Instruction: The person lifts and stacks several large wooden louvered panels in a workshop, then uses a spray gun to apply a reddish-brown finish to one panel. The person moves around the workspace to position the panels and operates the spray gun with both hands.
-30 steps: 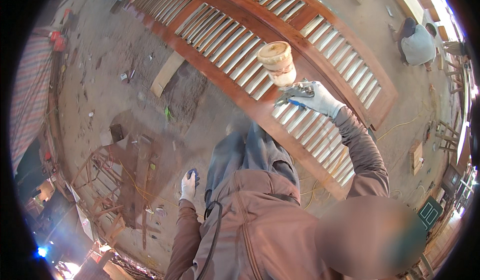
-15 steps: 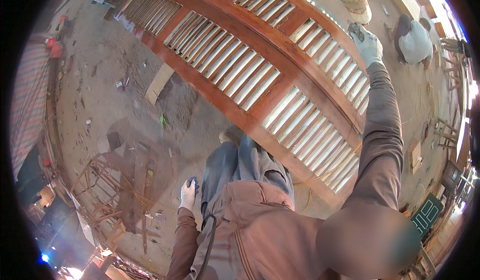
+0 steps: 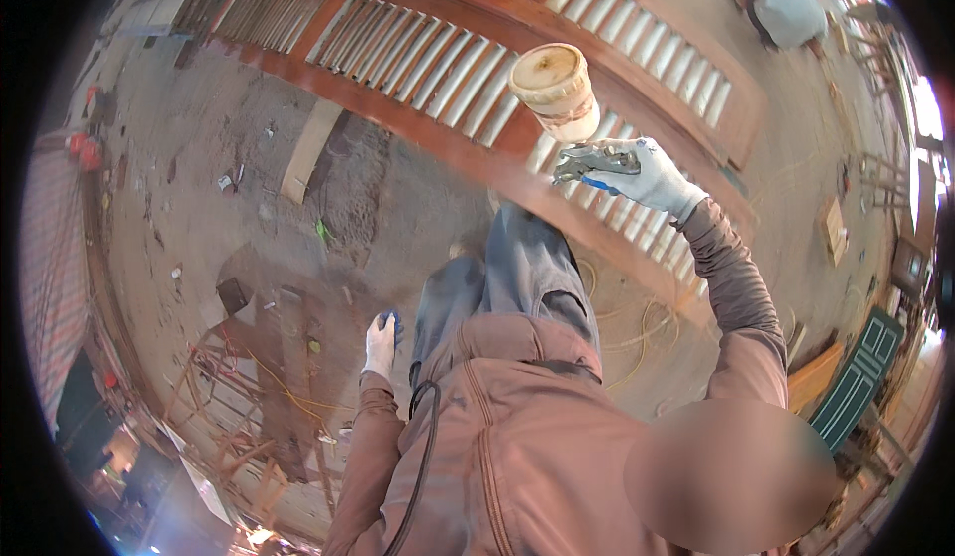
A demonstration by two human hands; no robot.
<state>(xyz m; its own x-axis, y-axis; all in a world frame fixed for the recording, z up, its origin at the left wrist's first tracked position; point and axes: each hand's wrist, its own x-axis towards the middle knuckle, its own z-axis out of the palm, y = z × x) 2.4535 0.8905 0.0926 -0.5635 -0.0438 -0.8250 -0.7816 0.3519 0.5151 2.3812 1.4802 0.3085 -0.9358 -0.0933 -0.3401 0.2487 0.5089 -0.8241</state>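
Note:
In a white glove with a blue palm, my right hand [image 3: 652, 180] is closed on a metal spray gun [image 3: 597, 163] with a lidded, paint-stained whitish cup [image 3: 557, 89] on it. The gun is in front of me at the right, above a reddish-brown louvered panel [image 3: 398, 123] with pale slats; I cannot tell how far above. Behind this panel lies a second louvered panel [image 3: 751, 123] of the same kind. My left hand [image 3: 379, 345], also gloved, hangs beside my leg with its fingers loosely bent and nothing visible in it.
Another person [image 3: 786, 9] crouches at the far right. A flat board [image 3: 310, 148] lies on the dirt floor left of the panels. Thin wooden frames [image 3: 234, 417] stand at the lower left. A yellow hose [image 3: 642, 362] curls near my feet; a green panel [image 3: 858, 377] leans at the lower right.
My right hand has drawn back from the far right toward me and leftward, bringing the spray gun with it. My left hand stays low at my side. The view has shifted.

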